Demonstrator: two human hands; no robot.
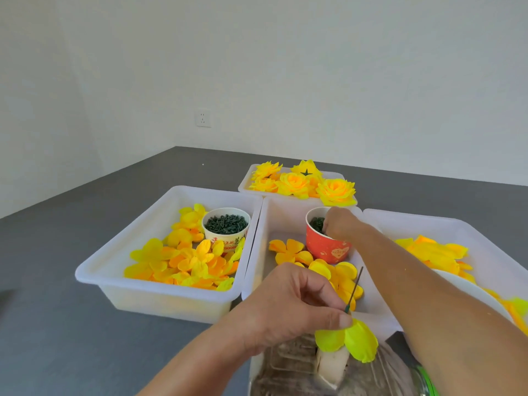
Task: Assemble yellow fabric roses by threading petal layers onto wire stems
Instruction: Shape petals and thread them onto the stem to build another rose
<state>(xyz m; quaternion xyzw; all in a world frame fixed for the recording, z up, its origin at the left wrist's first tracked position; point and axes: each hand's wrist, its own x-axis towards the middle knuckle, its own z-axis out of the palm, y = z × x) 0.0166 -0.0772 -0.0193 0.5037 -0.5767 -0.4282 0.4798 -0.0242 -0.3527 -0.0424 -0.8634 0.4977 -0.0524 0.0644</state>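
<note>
Yellow fabric petal layer (350,337) sits nearest, threaded on a thin wire stem (353,290) that the left hand (288,307) holds in a pinched grip. Beyond, the right hand (341,224) dips into a red paper cup (325,248) (its grip hidden, so I cannot tell). Four white plastic trays (160,292) stand on the grey desk (57,324); finished roses (303,181) fill the farthest.

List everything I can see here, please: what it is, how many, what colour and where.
Bins: four, white, on the grey floor.
Roses: several, yellow, in the far bin.
Petals: many, yellow-orange, in the three near bins.
White cup: one, holding dark green bits, left bin.
Red cup: one, middle bin.
Stem: one, green wire, with a petal layer.
Outlet: one, white, on the wall.
Left hand: pinching the stem.
Right hand: reaching into the red cup.
</note>
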